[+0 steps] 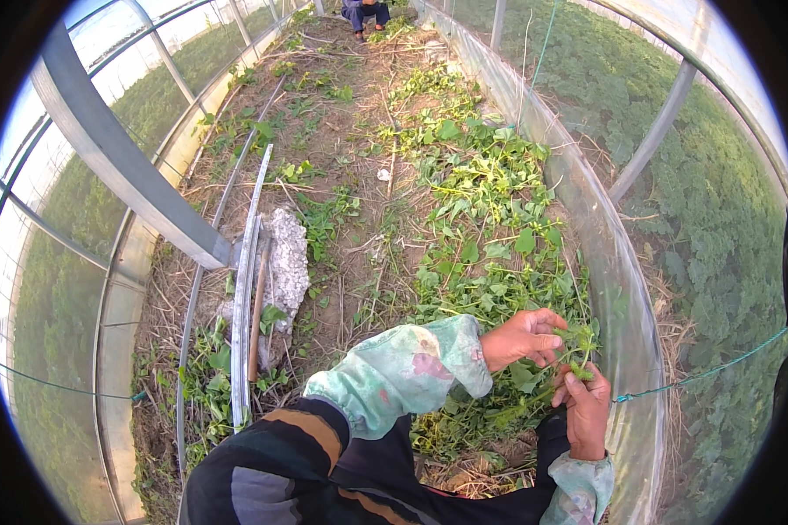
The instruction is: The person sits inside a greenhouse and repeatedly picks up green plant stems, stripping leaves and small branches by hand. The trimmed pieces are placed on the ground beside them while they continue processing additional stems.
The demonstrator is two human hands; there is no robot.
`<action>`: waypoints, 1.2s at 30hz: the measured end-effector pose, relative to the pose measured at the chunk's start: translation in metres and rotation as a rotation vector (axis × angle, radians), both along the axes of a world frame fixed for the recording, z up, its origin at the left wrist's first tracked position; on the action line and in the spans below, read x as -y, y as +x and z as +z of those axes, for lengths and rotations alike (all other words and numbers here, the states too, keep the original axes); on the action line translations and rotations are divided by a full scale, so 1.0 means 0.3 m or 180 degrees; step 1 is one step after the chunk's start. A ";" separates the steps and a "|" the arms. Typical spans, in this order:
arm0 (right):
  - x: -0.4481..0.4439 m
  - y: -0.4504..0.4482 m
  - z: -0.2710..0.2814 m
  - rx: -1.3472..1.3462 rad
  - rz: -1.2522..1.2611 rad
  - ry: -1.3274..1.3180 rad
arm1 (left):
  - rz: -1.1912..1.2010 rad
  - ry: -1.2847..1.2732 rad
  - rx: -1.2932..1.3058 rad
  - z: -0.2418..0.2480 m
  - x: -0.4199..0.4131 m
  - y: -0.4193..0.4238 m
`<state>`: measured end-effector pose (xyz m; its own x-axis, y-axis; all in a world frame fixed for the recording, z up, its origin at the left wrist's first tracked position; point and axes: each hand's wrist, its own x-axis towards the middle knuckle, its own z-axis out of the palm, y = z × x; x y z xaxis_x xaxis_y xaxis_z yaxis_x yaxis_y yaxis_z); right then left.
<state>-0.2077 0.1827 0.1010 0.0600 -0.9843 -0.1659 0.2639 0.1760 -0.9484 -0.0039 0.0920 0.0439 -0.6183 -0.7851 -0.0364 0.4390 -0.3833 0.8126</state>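
My left hand reaches in from the left in a stained green sleeve, its fingers curled at a leafy green sprig. Just below it, at the foot of the plastic sheet, my right hand pinches the sprig's stem between thumb and finger. Whether the left fingers grip the sprig or only touch it, I cannot tell. Beneath both hands spreads a thick bed of green leafy vines, running forward along the right side of the soil strip.
Clear plastic sheeting borders the right side, with a green cord tied across. On the left stand a thick metal post, a metal channel, a wooden stick and a concrete lump. Another person sits far ahead.
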 end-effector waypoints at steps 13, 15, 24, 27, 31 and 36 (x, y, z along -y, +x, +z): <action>-0.005 -0.016 -0.015 -0.0430 0.0167 0.0054 | -0.0038 -0.1672 0.0971 -0.046 -0.009 -0.031; -0.004 -0.013 -0.019 -0.0534 0.0203 0.0072 | 0.0282 -0.2282 0.1174 -0.048 -0.003 -0.030; -0.014 0.005 -0.009 -0.0625 0.0523 0.0007 | 0.0096 -0.1906 0.0831 -0.021 -0.012 -0.023; -0.016 0.009 -0.001 -0.0797 0.0690 0.0077 | 0.0181 -0.2061 0.0828 -0.015 -0.010 -0.023; -0.022 0.016 0.010 -0.0981 0.0710 0.0130 | 0.0452 -0.2380 0.0818 -0.004 -0.017 -0.024; -0.033 0.008 0.042 -0.1377 0.0285 -0.0495 | 0.0801 -0.2489 0.1062 0.026 -0.034 -0.020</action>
